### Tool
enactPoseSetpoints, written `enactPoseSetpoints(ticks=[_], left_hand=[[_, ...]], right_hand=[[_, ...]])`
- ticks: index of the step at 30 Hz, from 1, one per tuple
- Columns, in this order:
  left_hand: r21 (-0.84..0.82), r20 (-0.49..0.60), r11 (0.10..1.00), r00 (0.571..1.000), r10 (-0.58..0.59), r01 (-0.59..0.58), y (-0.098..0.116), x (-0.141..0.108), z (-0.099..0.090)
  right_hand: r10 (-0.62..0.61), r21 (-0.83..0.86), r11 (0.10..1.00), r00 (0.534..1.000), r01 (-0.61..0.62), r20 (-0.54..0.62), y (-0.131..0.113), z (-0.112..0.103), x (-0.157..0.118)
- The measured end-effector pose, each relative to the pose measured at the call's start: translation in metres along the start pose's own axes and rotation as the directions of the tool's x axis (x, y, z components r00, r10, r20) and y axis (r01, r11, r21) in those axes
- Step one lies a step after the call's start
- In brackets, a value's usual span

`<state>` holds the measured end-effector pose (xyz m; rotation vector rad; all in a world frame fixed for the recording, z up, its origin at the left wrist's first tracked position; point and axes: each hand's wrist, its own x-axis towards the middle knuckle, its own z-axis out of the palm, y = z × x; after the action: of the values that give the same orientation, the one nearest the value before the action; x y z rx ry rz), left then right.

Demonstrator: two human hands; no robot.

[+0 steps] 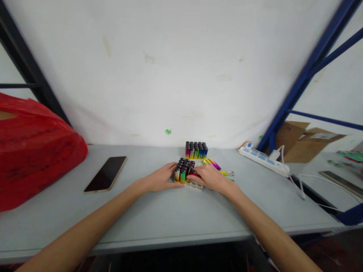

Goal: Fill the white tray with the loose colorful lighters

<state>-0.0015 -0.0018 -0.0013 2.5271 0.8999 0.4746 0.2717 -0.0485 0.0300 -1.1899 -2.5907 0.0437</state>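
Observation:
A pale lighter tray [196, 185] stands on the table with several black-topped lighters [183, 175] upright in it. Bare cells show at its front right corner. My left hand [161, 177] grips the tray's left side, thumb along the front and fingers behind. Over the front right cells, my right hand [210, 176] is closed on a red lighter [193, 173], mostly covered by the fingers. Some loose, brightly coloured lighters [214, 164] lie beyond and to the right of that hand, partly hidden by it.
A second block of upright lighters [196, 150] stands behind, near the wall. At the left are a phone [106, 174] and a red plastic bag [39, 151]. A white power strip [263, 160] with cables lies right, by a blue metal frame [295, 90] and a cardboard box [303, 145].

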Motion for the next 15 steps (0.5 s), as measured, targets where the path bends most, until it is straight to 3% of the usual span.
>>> enactPoseSetpoints(ticks=[5, 11, 15], left_hand=[[0.003, -0.004, 1.0, 1.0, 0.003, -0.003, 0.0, -0.001, 0.0], [-0.016, 0.0, 1.0, 1.0, 0.002, -0.002, 0.002, 0.0, -0.002], [-0.02, 0.012, 1.0, 1.0, 0.01, -0.01, 0.003, 0.001, -0.003]], right_hand=[[-0.002, 0.02, 1.0, 0.998, 0.001, 0.058, 0.008, -0.001, -0.003], [0.065, -0.006, 0.998, 0.998, -0.065, -0.019, 0.007, 0.013, 0.003], [0.075, 0.078, 0.994, 0.997, -0.075, 0.001, 0.009, 0.005, 0.003]])
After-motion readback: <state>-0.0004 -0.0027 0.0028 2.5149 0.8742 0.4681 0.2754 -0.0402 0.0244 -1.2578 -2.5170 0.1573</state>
